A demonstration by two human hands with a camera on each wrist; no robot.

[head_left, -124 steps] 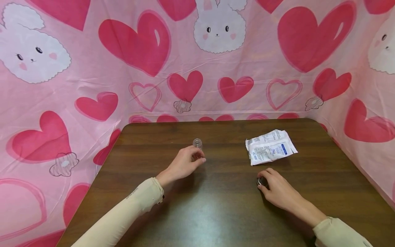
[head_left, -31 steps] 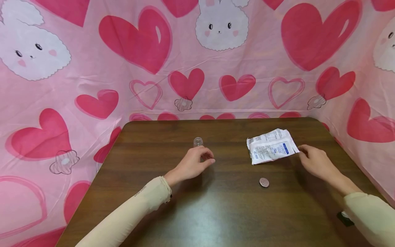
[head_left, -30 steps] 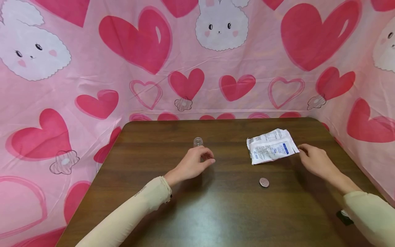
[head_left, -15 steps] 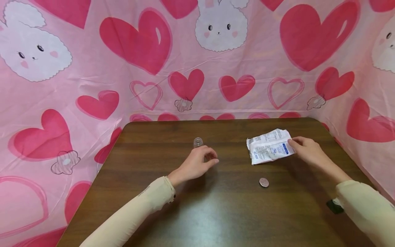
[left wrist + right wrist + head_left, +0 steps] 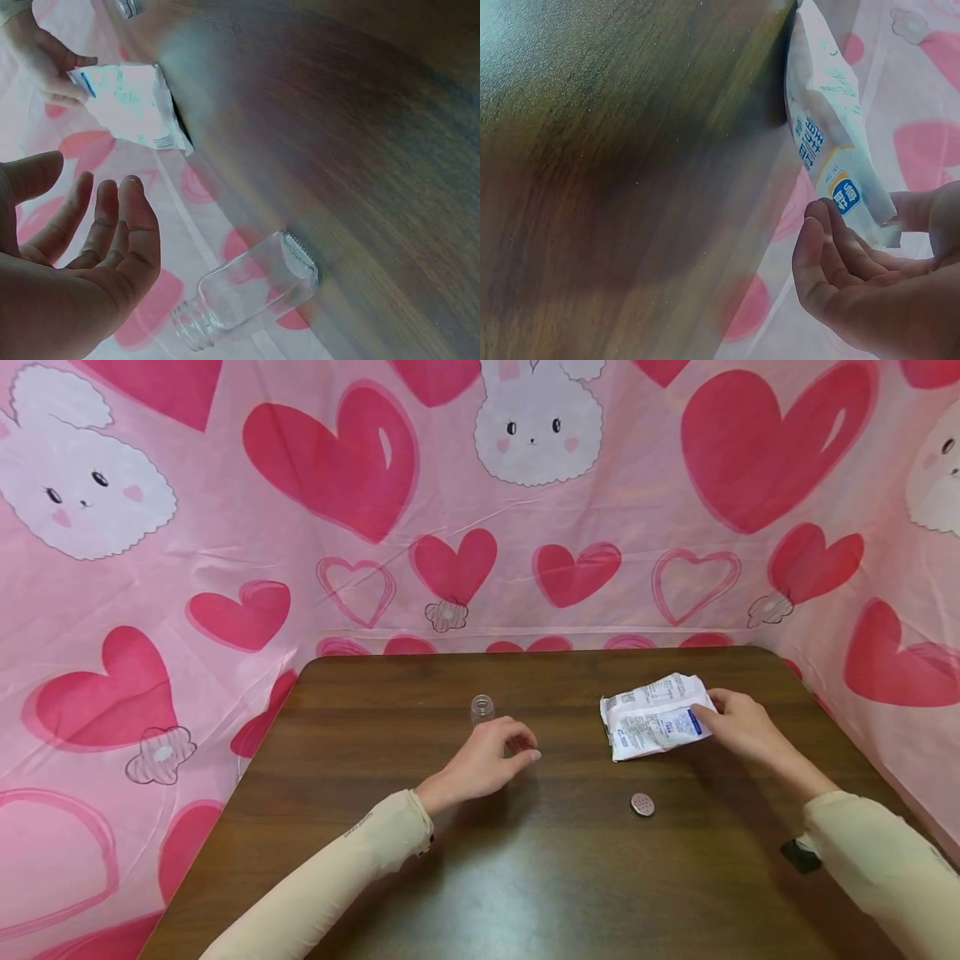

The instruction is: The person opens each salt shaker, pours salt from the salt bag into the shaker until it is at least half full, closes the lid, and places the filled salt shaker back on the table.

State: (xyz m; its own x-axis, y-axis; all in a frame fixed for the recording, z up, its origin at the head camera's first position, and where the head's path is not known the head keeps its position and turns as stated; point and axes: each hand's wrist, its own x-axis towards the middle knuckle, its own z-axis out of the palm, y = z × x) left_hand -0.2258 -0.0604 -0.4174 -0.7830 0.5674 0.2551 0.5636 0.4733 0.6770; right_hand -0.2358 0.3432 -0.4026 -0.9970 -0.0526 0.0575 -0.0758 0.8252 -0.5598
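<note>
In the head view my right hand pinches the right end of a white printed bag. Its thumb lies over the blue label and the other fingers are under the bag, as the right wrist view shows. My left hand hovers over the table with loosely bent fingers and holds nothing. Just behind it stands a small clear glass jar, uncapped, its lower part hidden by that hand in the head view. A round metal shaker lid with small holes lies on the table, nearer than the bag.
The brown wooden table has rounded far corners. Pink cloth with hearts and rabbits hangs close behind it and along both sides. A small dark object shows beside the right sleeve.
The right hand has let go of the lid, moved to the bag's right end and taken hold there, its thumb sliding further over the bag. The left hand has drifted slightly right.
</note>
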